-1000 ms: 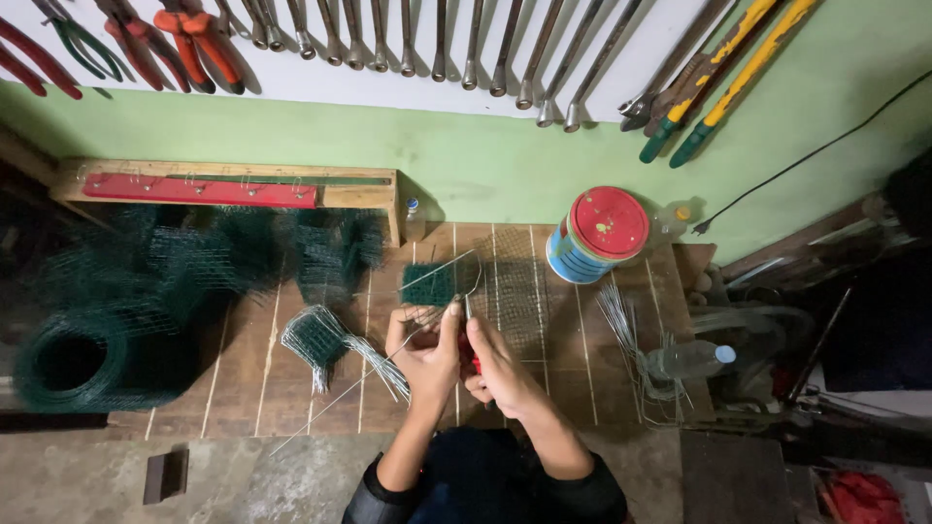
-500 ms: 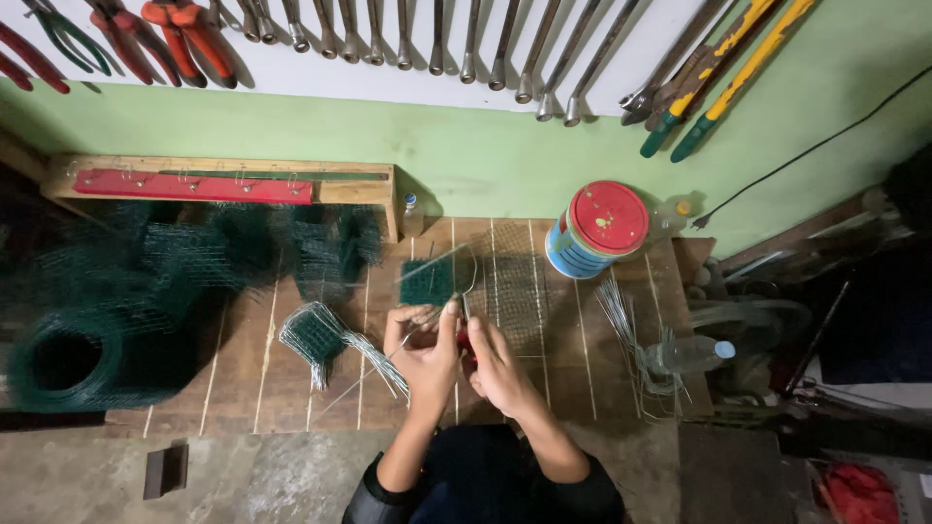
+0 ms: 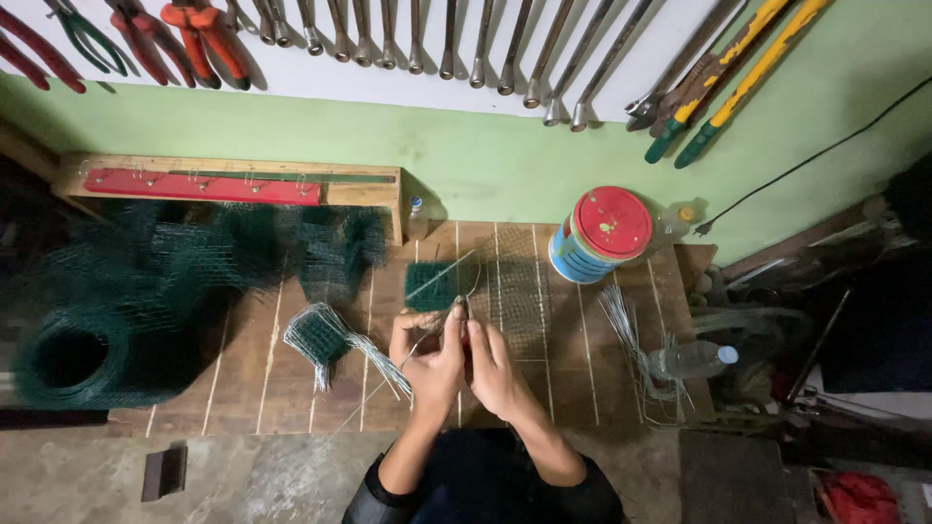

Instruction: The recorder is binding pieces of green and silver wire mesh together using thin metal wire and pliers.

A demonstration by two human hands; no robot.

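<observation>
My left hand (image 3: 427,357) and my right hand (image 3: 493,367) meet over the middle of a wooden board (image 3: 243,378). Both pinch a thin grey wire (image 3: 449,270) that rises from the fingers and curves toward a small green mesh piece (image 3: 430,283) lying just beyond them. A red-handled tool shows faintly between the palms, in the right hand. A flat grey mesh panel (image 3: 519,291) lies under and beyond the right hand. A small green mesh piece with loose wire ends (image 3: 318,335) lies left of the left hand.
A big roll of green wire mesh (image 3: 73,354) and folded mesh pieces (image 3: 335,247) fill the left. A red-lidded tin (image 3: 602,233), a wire bundle (image 3: 621,320) and a plastic bottle (image 3: 691,359) stand right. Pliers and wrenches hang on the wall (image 3: 466,155).
The hands stay together at the same spot; the fingers have shifted slightly along the wire, and its curved end stands a little higher above the green mesh piece.
</observation>
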